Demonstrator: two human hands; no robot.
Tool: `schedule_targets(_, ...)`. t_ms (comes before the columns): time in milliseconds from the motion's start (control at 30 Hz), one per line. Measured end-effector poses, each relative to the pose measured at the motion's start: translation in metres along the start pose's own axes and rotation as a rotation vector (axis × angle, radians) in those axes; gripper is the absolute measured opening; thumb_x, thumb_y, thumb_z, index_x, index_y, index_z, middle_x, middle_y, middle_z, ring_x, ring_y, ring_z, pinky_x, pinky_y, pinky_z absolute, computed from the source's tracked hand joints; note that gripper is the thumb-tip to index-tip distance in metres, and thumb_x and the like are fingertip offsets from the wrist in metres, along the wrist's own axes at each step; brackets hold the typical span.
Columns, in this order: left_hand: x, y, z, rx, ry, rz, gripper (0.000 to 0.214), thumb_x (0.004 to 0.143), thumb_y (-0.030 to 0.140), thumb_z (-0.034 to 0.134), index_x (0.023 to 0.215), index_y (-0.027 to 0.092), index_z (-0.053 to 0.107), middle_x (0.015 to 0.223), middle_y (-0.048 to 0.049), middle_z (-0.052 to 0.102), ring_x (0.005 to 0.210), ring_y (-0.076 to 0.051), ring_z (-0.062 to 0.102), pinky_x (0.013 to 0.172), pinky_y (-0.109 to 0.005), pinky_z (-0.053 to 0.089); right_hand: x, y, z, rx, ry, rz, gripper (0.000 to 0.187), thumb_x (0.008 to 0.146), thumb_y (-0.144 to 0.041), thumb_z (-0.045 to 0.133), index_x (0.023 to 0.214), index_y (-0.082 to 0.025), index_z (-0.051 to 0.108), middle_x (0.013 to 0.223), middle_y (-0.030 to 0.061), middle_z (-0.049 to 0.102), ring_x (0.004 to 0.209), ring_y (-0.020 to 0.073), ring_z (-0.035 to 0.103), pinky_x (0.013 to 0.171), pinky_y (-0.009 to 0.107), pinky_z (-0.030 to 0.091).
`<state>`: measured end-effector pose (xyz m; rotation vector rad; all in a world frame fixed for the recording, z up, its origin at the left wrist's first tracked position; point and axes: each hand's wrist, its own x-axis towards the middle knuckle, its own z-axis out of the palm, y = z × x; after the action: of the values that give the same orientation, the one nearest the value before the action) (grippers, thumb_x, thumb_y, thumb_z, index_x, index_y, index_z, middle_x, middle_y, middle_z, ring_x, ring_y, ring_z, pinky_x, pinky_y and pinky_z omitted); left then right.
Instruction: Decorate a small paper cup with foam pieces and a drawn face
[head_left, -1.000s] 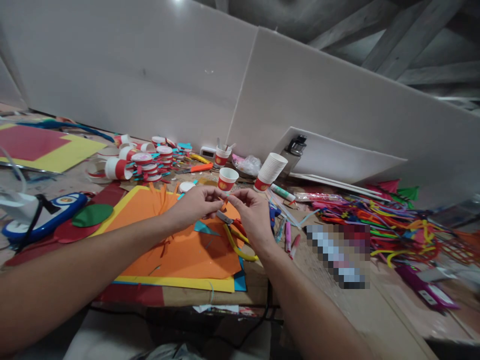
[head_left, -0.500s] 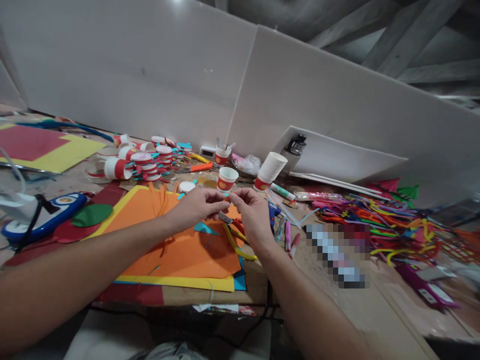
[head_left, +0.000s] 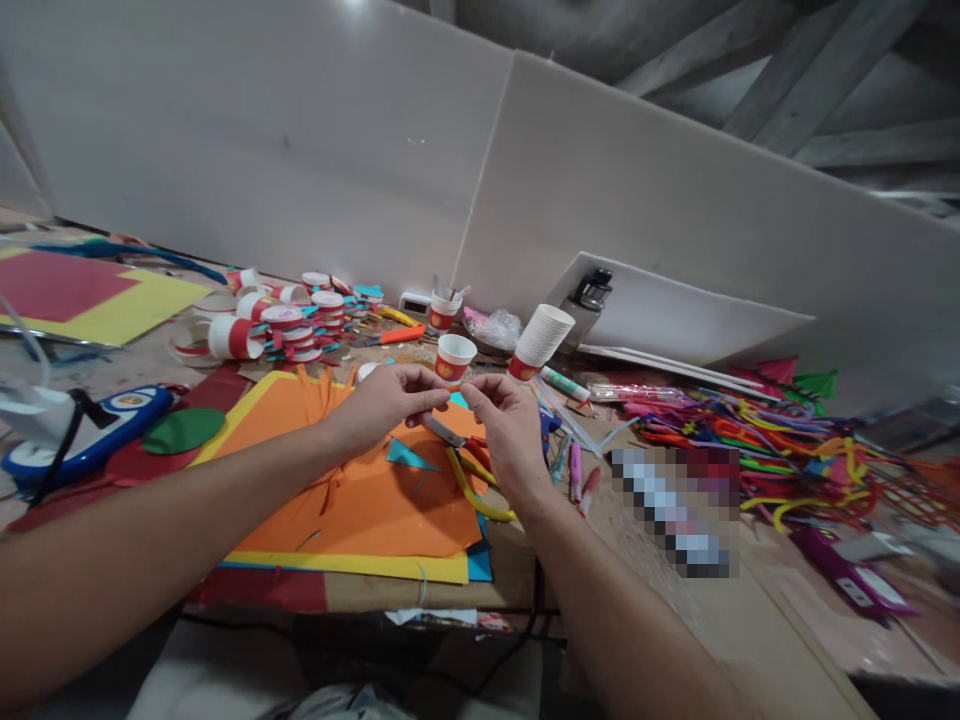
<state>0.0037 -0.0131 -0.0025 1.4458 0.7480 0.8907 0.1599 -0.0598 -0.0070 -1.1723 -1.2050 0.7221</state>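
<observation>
My left hand [head_left: 390,402] and my right hand [head_left: 507,424] meet fingertip to fingertip above an orange paper sheet [head_left: 360,500]. Both pinch a tiny piece between them; it is too small to name, with a hint of orange and teal at the tips. Just beyond the fingers stands a red and white paper cup [head_left: 453,358]. Under my right hand lie yellow-handled scissors [head_left: 469,478], and a teal paper triangle [head_left: 405,455] rests on the orange sheet.
A stack of white cups [head_left: 541,340] leans behind the hands. Cut cup pieces [head_left: 285,325] crowd the back left. Coloured pipe cleaners [head_left: 780,440] pile up at the right. A blue and white device [head_left: 82,430] sits at the left, red and yellow sheets [head_left: 75,290] beyond it.
Both hands have risen slightly and shifted toward the paper cup, still pinched together at the fingertips. Nothing else on the table moved.
</observation>
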Motion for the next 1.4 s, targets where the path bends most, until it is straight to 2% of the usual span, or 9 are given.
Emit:
schedule_targets(167,0.005,-0.007,-0.004,-0.265,0.031,-0.014,0.019,0.069,0.025,0.076,0.078,0.012,0.067,0.066,0.001,0.06,0.053,-0.005,0.048,0.051,-0.019,0.036,-0.001,0.001,0.0,-0.035,0.006,0.004,0.016,0.074,-0.034,0.068,0.075,-0.019,0.064,0.069,-0.0028,0.059,0.062,0.0099,0.048,0.061,0.024,0.039)
schedule_targets(333,0.008,-0.009,-0.006,-0.428,-0.018,0.002,0.018,0.068,0.022,0.078,0.077,0.011,0.068,0.066,0.0015,0.058,0.054,-0.004,0.047,0.052,-0.018,0.037,-0.003,0.004,0.003,-0.066,-0.013,0.001,0.018,0.073,-0.034,0.068,0.076,-0.017,0.062,0.071,-0.0024,0.059,0.065,0.0101,0.049,0.064,0.024,0.04)
schedule_targets(567,0.008,-0.01,-0.006,-0.509,-0.033,-0.005,0.013,0.07,0.02,0.077,0.075,0.01,0.069,0.06,0.0033,0.053,0.051,-0.003,0.044,0.047,-0.016,0.033,-0.008,0.0,0.01,-0.014,-0.037,0.079,0.019,0.071,-0.034,0.067,0.075,-0.017,0.06,0.07,-0.0022,0.057,0.064,0.0105,0.049,0.062,0.024,0.039)
schedule_targets(733,0.006,-0.008,-0.004,-0.567,-0.01,-0.029,0.015,0.067,0.017,0.079,0.077,0.01,0.069,0.065,0.0027,0.055,0.052,-0.002,0.045,0.044,-0.013,0.032,-0.012,-0.001,0.013,-0.034,-0.065,0.069,0.015,0.074,-0.031,0.065,0.074,-0.017,0.059,0.07,-0.0025,0.057,0.064,0.0099,0.049,0.061,0.022,0.039)
schedule_targets(933,0.005,-0.006,-0.003,-0.6,-0.063,-0.082,0.01,0.074,0.015,0.073,0.081,0.008,0.07,0.074,-0.0031,0.067,0.053,-0.002,0.054,0.046,-0.011,0.04,-0.013,0.01,0.015,-0.042,-0.101,0.061,0.016,0.077,-0.032,0.064,0.075,-0.017,0.06,0.07,-0.0028,0.057,0.064,0.0096,0.049,0.061,0.022,0.038)
schedule_targets(1033,0.005,-0.006,-0.002,-0.626,-0.042,-0.135,0.004,0.078,0.01,0.068,0.082,0.009,0.07,0.081,-0.0057,0.071,0.057,-0.004,0.061,0.047,-0.01,0.045,-0.013,0.016,0.016,-0.038,-0.105,0.064,0.021,0.077,-0.037,0.066,0.077,-0.017,0.06,0.072,-0.0021,0.058,0.066,0.0099,0.049,0.061,0.022,0.038)
schedule_targets(1167,0.007,-0.007,-0.001,-0.651,-0.01,-0.176,0.009,0.083,0.006,0.061,0.081,0.008,0.069,0.08,-0.0071,0.072,0.063,-0.007,0.067,0.056,-0.012,0.054,-0.012,0.019,0.018,-0.029,-0.099,0.073,0.023,0.077,-0.038,0.067,0.083,-0.017,0.062,0.078,-0.0001,0.061,0.07,0.0112,0.053,0.065,0.024,0.041)
schedule_targets(1300,0.01,-0.006,-0.004,-0.631,0.02,-0.154,0.012,0.085,0.005,0.059,0.078,0.007,0.069,0.077,-0.0076,0.072,0.062,-0.008,0.067,0.058,-0.013,0.055,-0.007,0.01,0.008,-0.165,-0.234,0.022,0.024,0.079,-0.038,0.065,0.092,-0.017,0.062,0.084,0.0013,0.065,0.073,0.0122,0.056,0.067,0.024,0.043)
schedule_targets(1400,0.014,-0.005,-0.01,-0.596,0.087,-0.116,0.013,0.085,0.004,0.058,0.078,0.008,0.069,0.077,-0.0079,0.072,0.063,-0.009,0.068,0.059,-0.014,0.056,-0.001,-0.006,-0.01,-0.454,-0.302,-0.023,0.022,0.081,-0.036,0.062,0.093,-0.017,0.061,0.09,0.0024,0.065,0.076,0.0128,0.057,0.068,0.025,0.043)
